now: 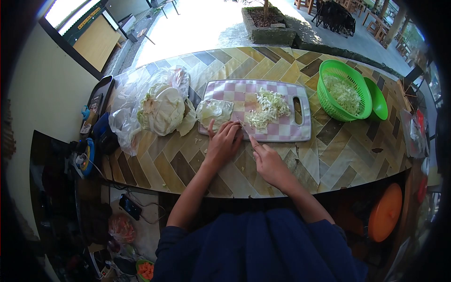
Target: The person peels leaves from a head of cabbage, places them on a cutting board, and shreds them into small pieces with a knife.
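A checkered pink and white cutting board (282, 134) lies on the table. Shredded cabbage (268, 109) is heaped on its middle, and a pale piece of cabbage (214, 112) rests on its left end. My left hand (224, 142) is at the board's front edge with bent fingers, just below that piece; what is under the fingertips is hidden. In my right hand (269, 160) is a knife (245, 128), its blade pointing up and left toward my left fingertips. Left of the board, a large cabbage (164, 110) sits on a clear plastic bag (124, 124).
A green basket (329, 101) with shredded cabbage stands right of the board, against a green bowl (379, 101). A black tray (101, 96) is at the table's far left. Below are a phone (130, 207) and an orange round lid (385, 212).
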